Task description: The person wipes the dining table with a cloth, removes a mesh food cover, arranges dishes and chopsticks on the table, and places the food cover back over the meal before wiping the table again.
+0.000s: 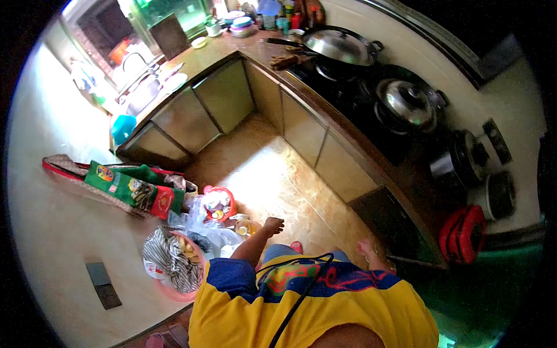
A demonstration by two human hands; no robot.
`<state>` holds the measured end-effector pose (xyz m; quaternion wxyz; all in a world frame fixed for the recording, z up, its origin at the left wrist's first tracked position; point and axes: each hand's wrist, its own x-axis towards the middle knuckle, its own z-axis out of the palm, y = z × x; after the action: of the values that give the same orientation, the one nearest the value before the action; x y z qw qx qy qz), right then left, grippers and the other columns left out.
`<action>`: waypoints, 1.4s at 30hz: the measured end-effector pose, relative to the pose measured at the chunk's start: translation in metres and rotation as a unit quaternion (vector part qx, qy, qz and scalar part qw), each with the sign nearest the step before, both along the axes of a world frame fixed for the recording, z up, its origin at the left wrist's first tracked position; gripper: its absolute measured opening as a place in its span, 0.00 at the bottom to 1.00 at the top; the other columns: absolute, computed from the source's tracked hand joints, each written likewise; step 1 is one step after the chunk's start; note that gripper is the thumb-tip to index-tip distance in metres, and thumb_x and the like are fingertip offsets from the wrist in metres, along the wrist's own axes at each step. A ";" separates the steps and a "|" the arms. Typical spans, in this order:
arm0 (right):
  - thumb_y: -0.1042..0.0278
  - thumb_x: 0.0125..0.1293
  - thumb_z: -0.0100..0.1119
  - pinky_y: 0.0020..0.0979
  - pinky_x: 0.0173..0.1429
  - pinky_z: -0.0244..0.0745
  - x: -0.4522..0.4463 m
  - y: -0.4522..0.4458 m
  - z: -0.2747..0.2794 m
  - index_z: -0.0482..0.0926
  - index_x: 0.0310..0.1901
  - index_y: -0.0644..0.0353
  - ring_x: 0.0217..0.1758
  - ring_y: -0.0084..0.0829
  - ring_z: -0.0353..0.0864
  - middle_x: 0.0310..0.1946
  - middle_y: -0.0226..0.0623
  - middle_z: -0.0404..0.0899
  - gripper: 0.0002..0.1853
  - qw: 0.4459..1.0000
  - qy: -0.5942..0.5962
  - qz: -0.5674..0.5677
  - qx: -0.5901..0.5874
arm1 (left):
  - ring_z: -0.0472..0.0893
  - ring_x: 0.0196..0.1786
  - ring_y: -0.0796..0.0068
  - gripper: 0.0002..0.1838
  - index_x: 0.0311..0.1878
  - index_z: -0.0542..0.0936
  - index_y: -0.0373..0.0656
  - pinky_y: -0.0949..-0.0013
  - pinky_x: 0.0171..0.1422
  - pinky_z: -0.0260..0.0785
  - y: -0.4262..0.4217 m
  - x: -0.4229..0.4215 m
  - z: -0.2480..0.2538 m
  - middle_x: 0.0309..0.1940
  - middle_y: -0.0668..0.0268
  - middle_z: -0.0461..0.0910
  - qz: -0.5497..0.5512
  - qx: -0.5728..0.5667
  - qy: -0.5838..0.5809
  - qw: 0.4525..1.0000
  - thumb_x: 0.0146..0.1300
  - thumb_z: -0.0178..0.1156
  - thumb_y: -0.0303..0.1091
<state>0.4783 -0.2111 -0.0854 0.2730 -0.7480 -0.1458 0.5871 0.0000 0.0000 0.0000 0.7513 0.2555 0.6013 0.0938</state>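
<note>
On our left, a green bag [130, 188] bears print too small to read, near a container of yellow liquid [248, 227]. Our left hand [274, 226], beyond it, is released, fingers loosely curled. Red script crosses our yellow shirt [313, 301]. Our blurred right hand [366, 249] seems released, half open, near the dark cabinet [394, 223].

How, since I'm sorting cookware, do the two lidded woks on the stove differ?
The far lidded wok shows a long dark handle; on the near lidded wok only a loop handle shows. The near lidded wok also sits closer to the camera than the far one. Both have shiny metal lids.
</note>
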 end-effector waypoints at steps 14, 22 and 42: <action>0.72 0.61 0.60 0.31 0.23 0.73 -0.073 0.348 -0.002 0.81 0.30 0.63 0.20 0.29 0.80 0.22 0.38 0.81 0.06 0.964 -0.156 0.215 0.000 | 0.82 0.48 0.61 0.19 0.62 0.75 0.45 0.60 0.51 0.78 0.143 -0.079 0.000 0.53 0.61 0.80 0.244 -0.025 -0.005 0.970 0.71 0.55 0.39; 0.62 0.59 0.62 0.30 0.33 0.76 -0.198 0.609 0.101 0.84 0.27 0.60 0.27 0.25 0.82 0.23 0.37 0.83 0.11 0.887 -0.192 0.376 0.187 | 0.82 0.50 0.63 0.19 0.62 0.74 0.46 0.62 0.51 0.79 0.231 -0.114 -0.009 0.54 0.62 0.79 0.397 -0.069 -0.040 0.914 0.72 0.53 0.40; 0.69 0.58 0.60 0.48 0.58 0.70 -0.325 1.010 0.236 0.87 0.40 0.52 0.55 0.41 0.74 0.50 0.37 0.80 0.10 0.735 -0.604 0.198 0.235 | 0.82 0.35 0.77 0.15 0.55 0.79 0.42 0.73 0.36 0.76 0.650 -0.230 0.136 0.40 0.66 0.83 0.279 0.090 -0.112 0.949 0.72 0.57 0.38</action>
<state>0.1534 0.7991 0.1507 0.1724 -0.8116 -0.5582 -0.0006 -0.2301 0.6501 0.1356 0.7316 0.1317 0.5495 0.3815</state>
